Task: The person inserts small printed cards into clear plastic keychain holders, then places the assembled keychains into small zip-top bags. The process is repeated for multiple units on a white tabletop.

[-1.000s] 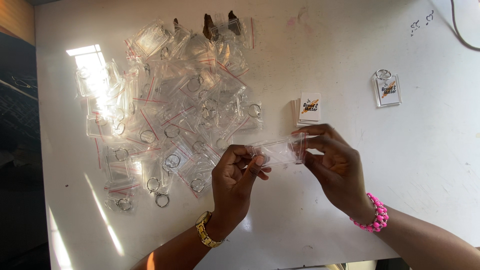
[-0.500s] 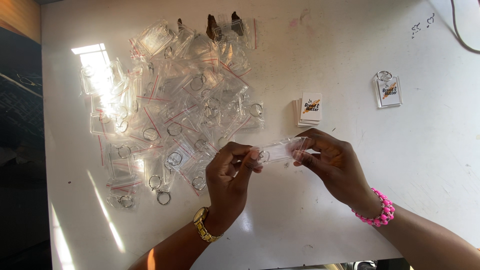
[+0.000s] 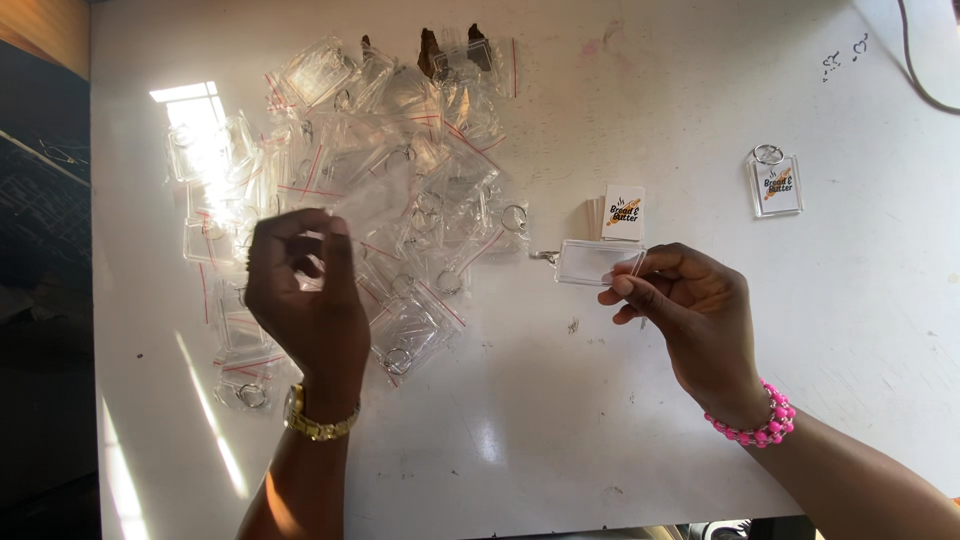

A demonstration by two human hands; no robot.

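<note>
My right hand (image 3: 690, 310) pinches a clear plastic keychain case (image 3: 597, 262) by its right end, its metal ring pointing left, above the white table (image 3: 560, 400). My left hand (image 3: 305, 290), with a gold watch on its wrist, is raised over the left part of a pile of clear bagged keychains (image 3: 400, 200) and holds a thin clear plastic bag (image 3: 360, 205), which is blurred. Just behind the held case lies a small stack of printed paper inserts (image 3: 620, 212).
A finished keychain with a printed insert (image 3: 776, 183) lies at the right. Dark brown pieces (image 3: 450, 45) sit at the pile's far edge. A cable (image 3: 920, 60) curves in the top right corner. The table's left edge borders a dark area.
Both hands held the bagged case together at the centre. Now they are apart: the left hand has moved left over the pile with the empty bag, the right hand keeps the bare case.
</note>
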